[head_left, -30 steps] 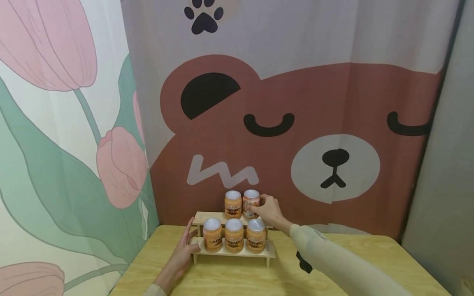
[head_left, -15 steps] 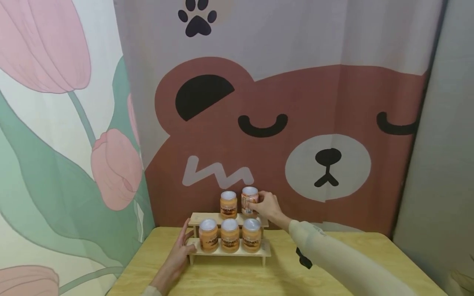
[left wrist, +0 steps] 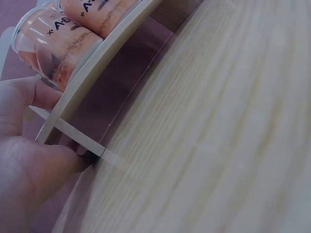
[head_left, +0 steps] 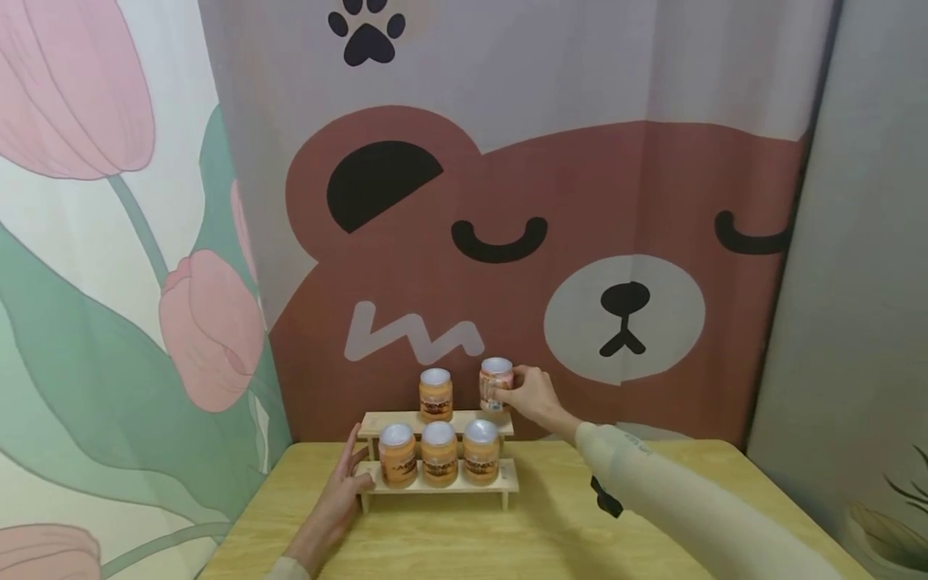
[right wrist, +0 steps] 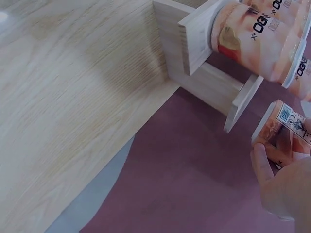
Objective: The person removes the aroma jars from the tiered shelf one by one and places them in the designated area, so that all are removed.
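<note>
A two-step wooden stand (head_left: 471, 475) bears jars with orange labels and pale tops. On its lower step stand three in a row, among them a front right jar (head_left: 482, 453). One more jar (head_left: 436, 395) stands on the upper step. My right hand (head_left: 535, 397) pinches another jar (head_left: 495, 380) above the upper step's right end; its barcode faces the right wrist view, where a gap shows between jar and stand. My left hand (head_left: 339, 491) holds the stand's left end. In the left wrist view its thumb (left wrist: 46, 94) lies by the lower step, close to a jar (left wrist: 58, 46).
The stand rests on a wood-grain table (head_left: 580, 515). Behind it hangs a curtain (head_left: 391, 282) with a bear print, and a tulip-print curtain (head_left: 210, 338) hangs at the left. A plant (head_left: 899, 515) is partly visible at the lower right.
My right hand has moved the held jar rightward and slightly up, away from the other upper jar. The left hand stays at the stand's left end. The head view has shifted slightly.
</note>
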Demonstrator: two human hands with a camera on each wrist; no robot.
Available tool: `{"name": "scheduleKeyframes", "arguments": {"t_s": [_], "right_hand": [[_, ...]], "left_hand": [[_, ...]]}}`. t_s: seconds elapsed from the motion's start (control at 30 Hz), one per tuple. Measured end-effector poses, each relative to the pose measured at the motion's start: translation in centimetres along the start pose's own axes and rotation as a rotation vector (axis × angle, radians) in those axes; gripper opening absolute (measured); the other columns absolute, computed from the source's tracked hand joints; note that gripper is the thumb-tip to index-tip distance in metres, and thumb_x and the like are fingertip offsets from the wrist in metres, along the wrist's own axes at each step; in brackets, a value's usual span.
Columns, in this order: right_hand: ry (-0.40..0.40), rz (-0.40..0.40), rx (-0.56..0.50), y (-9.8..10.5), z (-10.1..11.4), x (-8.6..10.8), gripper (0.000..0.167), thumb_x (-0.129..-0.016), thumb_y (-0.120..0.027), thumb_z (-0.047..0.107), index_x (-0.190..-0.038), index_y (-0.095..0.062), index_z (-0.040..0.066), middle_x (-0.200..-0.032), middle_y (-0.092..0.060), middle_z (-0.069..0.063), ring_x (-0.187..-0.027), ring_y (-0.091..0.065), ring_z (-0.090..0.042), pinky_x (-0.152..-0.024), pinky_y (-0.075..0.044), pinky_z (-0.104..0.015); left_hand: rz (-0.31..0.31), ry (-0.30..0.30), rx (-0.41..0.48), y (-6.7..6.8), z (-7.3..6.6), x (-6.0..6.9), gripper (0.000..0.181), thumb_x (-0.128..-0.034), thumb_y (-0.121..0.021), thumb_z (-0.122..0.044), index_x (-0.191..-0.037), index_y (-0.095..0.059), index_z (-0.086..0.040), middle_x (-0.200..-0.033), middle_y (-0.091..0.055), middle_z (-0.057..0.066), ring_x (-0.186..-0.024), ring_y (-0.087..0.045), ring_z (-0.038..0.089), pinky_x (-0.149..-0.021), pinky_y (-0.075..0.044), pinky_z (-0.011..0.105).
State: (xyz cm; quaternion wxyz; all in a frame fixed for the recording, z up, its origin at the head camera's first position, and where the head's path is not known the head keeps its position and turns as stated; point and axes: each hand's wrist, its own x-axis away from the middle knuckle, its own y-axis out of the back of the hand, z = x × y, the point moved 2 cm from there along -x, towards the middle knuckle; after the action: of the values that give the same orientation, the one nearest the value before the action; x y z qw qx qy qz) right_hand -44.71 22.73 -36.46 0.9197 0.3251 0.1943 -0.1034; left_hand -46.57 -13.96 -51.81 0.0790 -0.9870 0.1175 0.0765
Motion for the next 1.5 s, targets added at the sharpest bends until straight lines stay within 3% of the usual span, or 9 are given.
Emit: {"name": "scheduleKeyframes", "arguments": {"t_s": [0.33,0.63,0.87,1.13,1.37,1.5], "right_hand": [[-0.024,-0.046,0.043,2.3,-1.9,1.0,0.042,-0.079,-0.087,0.026,-0.109,-0.071,0.0,-0.09,-0.072,-0.005,-0.078,-0.066,-0.018,-0.065,-0.054,-0.035],[-0.052,-0.066,0.071,4.9,-5.4,2.5,0.041,-0.08,-0.086,0.024,-0.108,-0.071,-0.001,-0.091,-0.072,-0.007,-0.08,-0.067,-0.02,-0.065,-0.054,-0.038],[-0.096,-0.073,0.101,7.1,-8.1,3.8,0.045,-0.077,-0.085,0.023,-0.111,-0.071,-0.004,-0.091,-0.074,-0.01,-0.082,-0.069,-0.024,-0.068,-0.055,-0.037],[-0.117,-0.143,0.156,10.2,-12.3,5.6,0.047,-0.078,-0.084,0.02,-0.113,-0.069,-0.007,-0.095,-0.072,-0.015,-0.086,-0.066,-0.03,-0.068,-0.054,-0.04],[-0.131,-0.167,0.212,12.4,-16.5,7.5,0.057,-0.079,-0.084,0.021,-0.12,-0.065,-0.013,-0.105,-0.071,-0.024,-0.097,-0.067,-0.041,-0.075,-0.055,-0.049],[-0.129,-0.193,0.249,13.8,-18.9,8.0,0.058,-0.079,-0.083,0.022,-0.12,-0.064,-0.014,-0.106,-0.07,-0.027,-0.097,-0.066,-0.043,-0.077,-0.054,-0.052]], "left_hand": [[0.0,0.009,0.004,0.0,-0.1,-0.2,0.114,-0.0757,-0.054,0.015,-0.163,-0.01,-0.043,-0.163,-0.009,0.027,-0.149,0.001,0.042,-0.108,-0.021,0.056],[0.026,0.006,0.021,-0.3,0.3,-0.4,0.114,-0.0769,-0.054,0.015,-0.163,-0.009,-0.045,-0.164,-0.007,0.026,-0.149,0.0,0.04,-0.108,-0.019,0.057],[0.022,-0.017,-0.008,0.3,0.6,-0.4,0.114,-0.0786,-0.052,0.015,-0.162,-0.007,-0.046,-0.163,-0.008,0.027,-0.148,-0.001,0.041,-0.106,-0.024,0.053],[0.033,0.001,0.045,0.2,0.6,-0.1,0.114,-0.0798,-0.051,0.016,-0.163,-0.001,-0.044,-0.163,-0.003,0.028,-0.146,0.002,0.041,-0.108,-0.014,0.058],[0.05,0.022,0.092,0.3,0.7,0.2,0.113,-0.081,-0.049,0.017,-0.163,0.001,-0.041,-0.165,0.002,0.026,-0.142,-0.001,0.041,-0.102,-0.027,0.047],[0.064,0.021,0.121,0.2,0.6,0.1,0.112,-0.0823,-0.048,0.017,-0.163,0.002,-0.043,-0.165,0.006,0.025,-0.143,0.005,0.041,-0.107,-0.016,0.055]]}}
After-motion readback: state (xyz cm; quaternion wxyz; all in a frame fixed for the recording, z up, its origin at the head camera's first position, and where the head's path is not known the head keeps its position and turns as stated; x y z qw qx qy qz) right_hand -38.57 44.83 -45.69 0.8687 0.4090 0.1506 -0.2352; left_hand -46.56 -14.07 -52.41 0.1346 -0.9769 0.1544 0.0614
